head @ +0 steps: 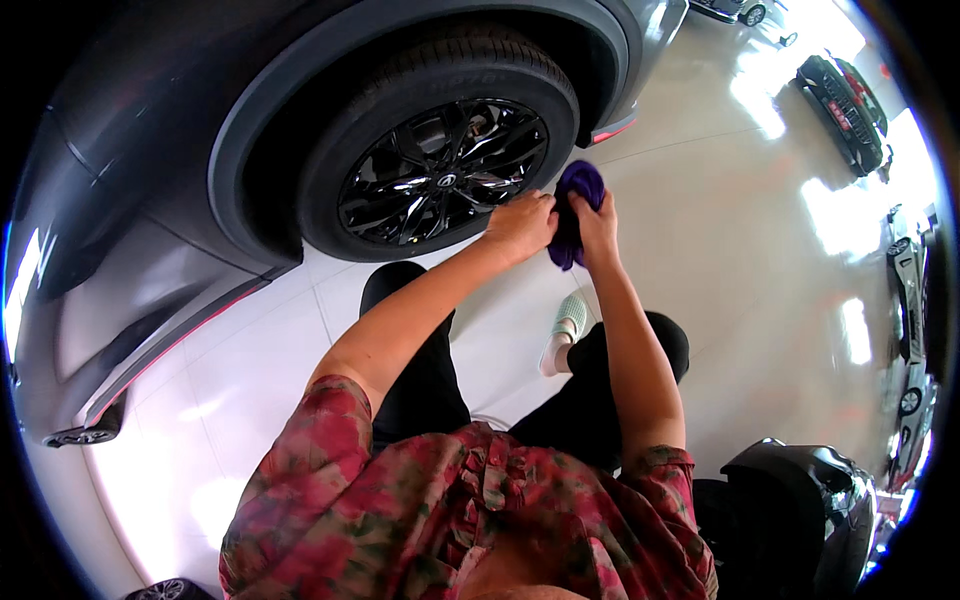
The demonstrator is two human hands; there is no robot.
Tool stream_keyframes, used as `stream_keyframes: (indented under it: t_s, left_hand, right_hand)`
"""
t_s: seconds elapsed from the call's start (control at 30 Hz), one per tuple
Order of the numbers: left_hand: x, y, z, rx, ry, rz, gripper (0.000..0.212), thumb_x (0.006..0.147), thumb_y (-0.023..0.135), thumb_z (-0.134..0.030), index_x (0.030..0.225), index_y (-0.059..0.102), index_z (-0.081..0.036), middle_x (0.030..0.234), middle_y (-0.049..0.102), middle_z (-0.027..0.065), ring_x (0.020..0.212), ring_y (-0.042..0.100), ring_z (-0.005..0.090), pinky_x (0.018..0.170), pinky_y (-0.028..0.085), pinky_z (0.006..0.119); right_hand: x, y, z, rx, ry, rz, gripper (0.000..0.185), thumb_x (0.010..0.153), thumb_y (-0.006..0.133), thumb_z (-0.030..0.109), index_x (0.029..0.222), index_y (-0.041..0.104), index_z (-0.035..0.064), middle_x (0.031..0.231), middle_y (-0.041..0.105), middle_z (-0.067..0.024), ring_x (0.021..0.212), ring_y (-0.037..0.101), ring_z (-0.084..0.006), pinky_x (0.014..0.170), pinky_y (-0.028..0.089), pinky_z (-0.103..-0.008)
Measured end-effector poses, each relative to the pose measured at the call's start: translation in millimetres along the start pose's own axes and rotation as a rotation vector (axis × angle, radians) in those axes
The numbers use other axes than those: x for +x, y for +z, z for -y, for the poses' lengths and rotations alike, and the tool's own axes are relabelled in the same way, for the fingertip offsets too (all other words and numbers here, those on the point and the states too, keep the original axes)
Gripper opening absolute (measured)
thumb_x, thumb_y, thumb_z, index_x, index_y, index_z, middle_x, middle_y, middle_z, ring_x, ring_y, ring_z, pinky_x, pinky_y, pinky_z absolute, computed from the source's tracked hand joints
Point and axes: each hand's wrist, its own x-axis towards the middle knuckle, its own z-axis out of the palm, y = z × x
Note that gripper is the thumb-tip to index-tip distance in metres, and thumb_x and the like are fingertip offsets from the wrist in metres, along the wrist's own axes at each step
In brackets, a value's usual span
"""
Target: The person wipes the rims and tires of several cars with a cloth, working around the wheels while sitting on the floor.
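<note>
A folded purple cloth (582, 180) is held in my right hand (597, 225), the thumb pressed over its folds. My left hand (523, 223) has its fingers curled at the cloth's left edge and appears to grip it; the fingertips are partly hidden. Both hands are just off the lower right of a car's black tyre (322, 199). Inside the tyre is a glossy black multi-spoke alloy wheel (446, 180) with a badge on its centre cap.
A grey wheel-arch trim (229, 172) and dark car body (112, 247) surround the wheel. Below me is a pale tiled floor (712, 247). To the lower right stands another dark vehicle (795, 487); a further car (844, 112) is at upper right. My slippered foot (570, 319) rests between the knees.
</note>
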Motion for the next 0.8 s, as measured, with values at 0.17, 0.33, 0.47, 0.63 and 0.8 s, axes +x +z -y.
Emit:
stream_keyframes:
  t_s: [0.17, 0.33, 0.47, 0.63, 0.8]
  left_hand:
    - [30, 30, -25, -0.059, 0.116, -0.091, 0.024, 0.087, 0.053, -0.024, 0.105, 0.06, -0.011, 0.1, 0.06, 0.0104, 0.097, 0.061, 0.0286, 0.081, 0.051, 0.042]
    - [20, 6, -18, 0.162, 0.373, -0.306, 0.03, 0.081, 0.059, -0.021, 0.109, 0.061, -0.01, 0.089, 0.059, 0.007, 0.088, 0.059, 0.0234, 0.094, 0.041, 0.041]
    - [20, 11, -21, 0.216, 0.477, -0.303, 0.025, 0.081, 0.059, -0.019, 0.103, 0.064, -0.01, 0.086, 0.058, 0.0044, 0.088, 0.058, 0.0227, 0.091, 0.041, 0.039]
    - [15, 6, -9, 0.195, 0.476, -0.254, 0.015, 0.081, 0.058, -0.015, 0.093, 0.065, -0.009, 0.084, 0.056, 0.0039, 0.088, 0.057, 0.0218, 0.087, 0.042, 0.034]
    - [10, 13, 4, 0.223, 0.417, -0.186, 0.011, 0.083, 0.059, -0.018, 0.091, 0.06, -0.01, 0.084, 0.054, 0.004, 0.086, 0.057, 0.0219, 0.091, 0.043, 0.036]
  right_hand:
    - [50, -23, -115, 0.095, -0.086, 0.059, 0.048, 0.083, 0.061, 0.007, 0.128, 0.047, 0.0056, 0.116, 0.061, -0.0116, 0.107, 0.058, -0.0239, 0.093, 0.045, -0.034]
    - [58, 73, -33, -0.484, -0.573, 0.089, 0.059, 0.078, 0.067, 0.008, 0.132, 0.047, 0.0213, 0.118, 0.057, -0.0142, 0.106, 0.057, -0.0319, 0.086, 0.049, -0.0381]
    - [92, 111, -17, -0.954, -0.788, 0.037, 0.074, 0.066, 0.074, 0.008, 0.131, 0.048, 0.0316, 0.096, 0.049, -0.0123, 0.084, 0.06, -0.0322, 0.068, 0.052, -0.0415]
    - [99, 138, -38, -0.992, -0.725, -0.09, 0.077, 0.064, 0.076, 0.015, 0.132, 0.046, 0.0325, 0.1, 0.048, -0.0109, 0.081, 0.061, -0.0298, 0.058, 0.053, -0.0397]
    - [72, 158, -69, -0.927, -0.604, 0.115, 0.071, 0.069, 0.073, 0.018, 0.134, 0.044, 0.0251, 0.109, 0.051, -0.0161, 0.077, 0.063, -0.034, 0.061, 0.054, -0.0409]
